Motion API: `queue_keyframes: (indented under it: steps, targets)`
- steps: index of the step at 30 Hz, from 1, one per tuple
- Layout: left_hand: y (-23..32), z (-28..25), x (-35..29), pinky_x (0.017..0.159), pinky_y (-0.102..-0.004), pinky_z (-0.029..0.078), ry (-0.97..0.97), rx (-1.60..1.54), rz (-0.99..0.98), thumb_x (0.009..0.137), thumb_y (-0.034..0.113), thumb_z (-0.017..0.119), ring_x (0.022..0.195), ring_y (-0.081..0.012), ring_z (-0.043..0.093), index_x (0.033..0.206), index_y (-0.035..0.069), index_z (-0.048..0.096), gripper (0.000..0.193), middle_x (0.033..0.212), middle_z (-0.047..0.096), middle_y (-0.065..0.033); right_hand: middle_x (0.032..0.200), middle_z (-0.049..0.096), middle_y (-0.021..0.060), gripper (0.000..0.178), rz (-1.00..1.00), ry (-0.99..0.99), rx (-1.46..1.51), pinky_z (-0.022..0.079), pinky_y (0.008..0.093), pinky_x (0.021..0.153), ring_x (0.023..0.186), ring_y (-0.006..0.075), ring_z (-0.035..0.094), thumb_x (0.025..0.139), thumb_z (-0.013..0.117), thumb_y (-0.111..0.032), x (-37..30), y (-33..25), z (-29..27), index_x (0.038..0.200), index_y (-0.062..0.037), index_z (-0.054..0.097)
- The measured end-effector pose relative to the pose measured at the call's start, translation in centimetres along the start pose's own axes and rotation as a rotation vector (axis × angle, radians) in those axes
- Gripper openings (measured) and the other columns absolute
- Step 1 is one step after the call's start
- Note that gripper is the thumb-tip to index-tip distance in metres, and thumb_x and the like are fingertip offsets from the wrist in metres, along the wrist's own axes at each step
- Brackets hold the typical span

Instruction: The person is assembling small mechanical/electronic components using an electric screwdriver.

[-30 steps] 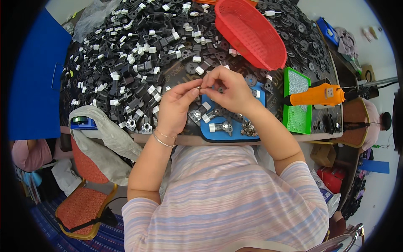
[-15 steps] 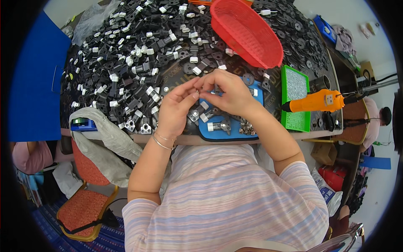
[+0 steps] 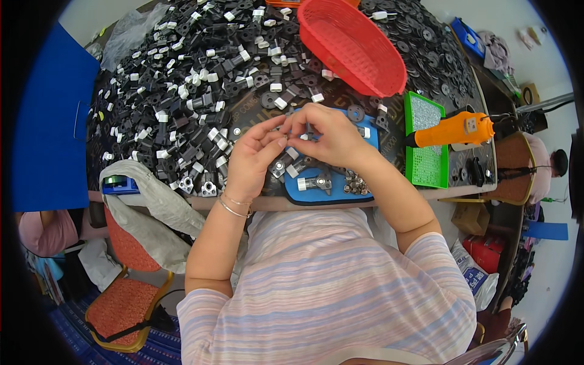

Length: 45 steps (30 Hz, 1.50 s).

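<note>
Left hand (image 3: 248, 159), right hand (image 3: 326, 135): pinched on tiny piece (image 3: 286, 138) between them, above worktop (image 3: 394, 145) | 10 o'clock of them: black-and-white parts heap (image 3: 185, 109) | 1 o'clock: red basket (image 3: 340, 68) | 3 o'clock: orange driver (image 3: 456, 129) across green tray (image 3: 427, 169) | 4 o'clock: metal fasteners (image 3: 354, 182)

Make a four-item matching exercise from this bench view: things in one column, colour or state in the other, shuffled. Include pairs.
Things:
1. Tray
2. Left hand
3. Mat
4. Power tool

Colour or state:
A. Blue, with small metal parts on it
B. Orange, dark-tipped
C. Bangle at the wrist
D. Green, with small pale pieces in it

Pairs: 1-D, 2-C, 3-A, 4-B
</note>
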<state>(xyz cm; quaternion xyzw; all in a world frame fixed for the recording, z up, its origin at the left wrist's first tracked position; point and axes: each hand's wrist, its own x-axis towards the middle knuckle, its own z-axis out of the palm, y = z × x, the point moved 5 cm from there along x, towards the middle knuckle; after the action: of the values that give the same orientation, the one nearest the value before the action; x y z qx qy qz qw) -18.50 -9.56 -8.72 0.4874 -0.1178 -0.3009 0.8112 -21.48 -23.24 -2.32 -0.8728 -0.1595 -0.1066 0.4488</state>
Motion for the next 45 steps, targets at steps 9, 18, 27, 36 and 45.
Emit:
queue_keyframes:
  steps: [9, 18, 27, 36, 45]
  targets:
    - [0.0, -0.4, 0.3, 0.085, -0.0224, 0.046, 0.011, 0.026, 0.003, 0.087, -0.001, 0.055, 0.093, -0.0118, 0.061, 0.119, -0.002, 0.052, 0.032, 0.1, 0.066, -0.0089, 0.092, 0.068, 0.0012, 0.025, 0.18, 0.097, 0.088, 0.039, 0.0201, 0.055, 0.067, 0.0054, 0.053, 0.071, 0.074, -0.005, -0.7, 2.9, -1.4, 0.079, -0.0078, 0.051]
    - [2.5, -1.0, 1.5, 0.072, -0.0339, 0.049, 0.149, 1.142, 0.493, 0.075, 0.002, 0.063, 0.081, -0.0269, 0.061, 0.086, 0.002, 0.064, 0.01, 0.082, 0.065, -0.0113, 0.072, 0.059, 0.0087, 0.023, 0.288, -0.049, -0.381, 0.046, 0.0355, 0.06, 0.066, 0.024, 0.059, 0.072, 0.071, -0.009, -2.8, 7.4, -1.7, 0.09, -0.0087, 0.058]
    - [2.2, -1.0, 1.9, 0.08, -0.0387, 0.044, 0.085, 1.338, 0.614, 0.071, 0.003, 0.065, 0.089, -0.0292, 0.056, 0.082, 0.006, 0.065, 0.011, 0.089, 0.064, -0.009, 0.076, 0.061, 0.0087, 0.019, 0.22, -0.012, -0.447, 0.047, 0.0376, 0.06, 0.068, 0.0265, 0.061, 0.073, 0.069, -0.013, -2.8, 6.8, -1.6, 0.089, -0.0097, 0.058]
    - [1.0, 0.4, 1.4, 0.096, -0.0442, 0.033, 0.043, 1.457, 0.579, 0.066, 0.008, 0.069, 0.113, -0.0305, 0.047, 0.081, 0.01, 0.067, 0.014, 0.111, 0.058, -0.0083, 0.076, 0.062, 0.0075, 0.013, 0.194, -0.042, -0.434, 0.049, 0.0368, 0.061, 0.071, 0.027, 0.062, 0.071, 0.065, -0.008, -2.9, 6.6, -1.2, 0.083, -0.0098, 0.06]
    - [1.5, 0.2, 0.5, 0.098, -0.0443, 0.031, 0.093, 1.475, 0.57, 0.068, 0.012, 0.07, 0.116, -0.0315, 0.044, 0.083, 0.01, 0.067, 0.016, 0.114, 0.057, -0.0094, 0.073, 0.063, 0.0101, 0.011, 0.325, -0.222, -0.563, 0.048, 0.0416, 0.063, 0.076, 0.0306, 0.063, 0.071, 0.061, -0.01, 0.7, 5.5, 1.4, 0.081, -0.0091, 0.058]
